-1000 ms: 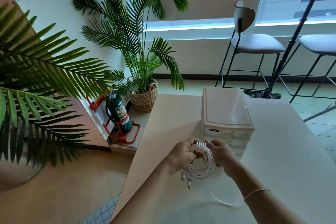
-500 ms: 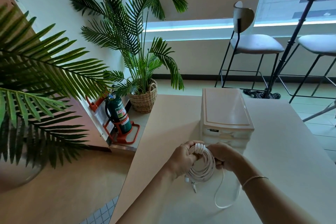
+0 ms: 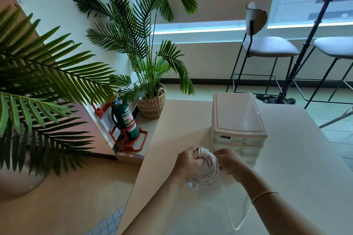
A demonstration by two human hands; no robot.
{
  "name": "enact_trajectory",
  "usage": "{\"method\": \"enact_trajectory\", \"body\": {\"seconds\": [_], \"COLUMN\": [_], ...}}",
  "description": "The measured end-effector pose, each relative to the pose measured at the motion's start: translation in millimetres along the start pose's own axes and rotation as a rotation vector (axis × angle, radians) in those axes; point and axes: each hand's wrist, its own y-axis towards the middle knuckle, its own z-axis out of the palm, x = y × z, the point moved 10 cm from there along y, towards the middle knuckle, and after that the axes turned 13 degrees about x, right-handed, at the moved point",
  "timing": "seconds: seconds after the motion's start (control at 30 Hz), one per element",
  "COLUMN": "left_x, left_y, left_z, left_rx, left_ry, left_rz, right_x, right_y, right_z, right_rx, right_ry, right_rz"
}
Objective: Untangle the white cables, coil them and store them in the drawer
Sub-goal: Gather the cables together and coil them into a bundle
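Left of everything, palm fronds (image 3: 47,74), then a green fire extinguisher (image 3: 125,120) in a red stand on the floor and a potted palm in a woven basket (image 3: 151,105).

On the table (image 3: 181,120), at the near edge: left hand (image 3: 188,164) curled through the top of a white cable coil (image 3: 207,170), thumb and fingers closed round the bunched loops. Plug end dangling just below the coil. Right hand (image 3: 228,160) touching the coil's right side, fingers bent and pinching a strand, apparently laying on another turn. Loose tail (image 3: 241,215) looping away on the table under the right forearm, not yet wound in.

Likely light, soft and springy, rather slick; prone to spring open if released. Best held across all loops at one point, as the left hand does, never by a single strand or the plug.

Just beyond the hands, drawer unit (image 3: 238,120), drawers shut. Far right, stools (image 3: 267,46) and a tall table.
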Motion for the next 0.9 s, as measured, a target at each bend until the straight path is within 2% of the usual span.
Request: {"method": "enact_trajectory", "body": {"seconds": [0.1,0.2,0.43,0.53,0.63,0.73,0.83,0.9], "left_x": [7.8,13.8,18.8,25.0,17.9,15.0,12.2,9.6], "left_y": [0.2,-2.8,-0.9,2.1,5.2,5.4,6.9,8.3], "left_z": [-17.9,-29.0,-23.9,-15.2,-4.8,-0.7,-0.6,0.4], "left_rx": [-0.118,-0.220,-0.290,-0.237,-0.097,-0.023,0.003,0.006], "left_ry": [0.138,0.125,-0.178,-0.415,-0.600,-0.693,-0.728,-0.733], "left_rz": [-0.069,-0.127,-0.178,-0.148,-0.046,0.012,0.046,0.058], "right_x": [26.2,55.1,69.0,68.1,66.5,61.4,57.6,58.2], "right_y": [-22.5,-48.6,-48.9,-44.8,-44.7,-41.4,-39.5,-40.5], "right_z": [-17.5,8.3,40.1,38.7,31.6,29.7,29.4,24.5], "right_rx": [-0.284,-0.298,-0.253,-0.251,-0.292,-0.283,-0.245,-0.276], "right_ry": [-0.121,-0.375,-0.691,-0.707,-0.674,-0.595,-0.560,-0.523], "right_rz": [-0.224,-0.405,-0.211,-0.134,-0.126,-0.122,-0.119,-0.150]}}
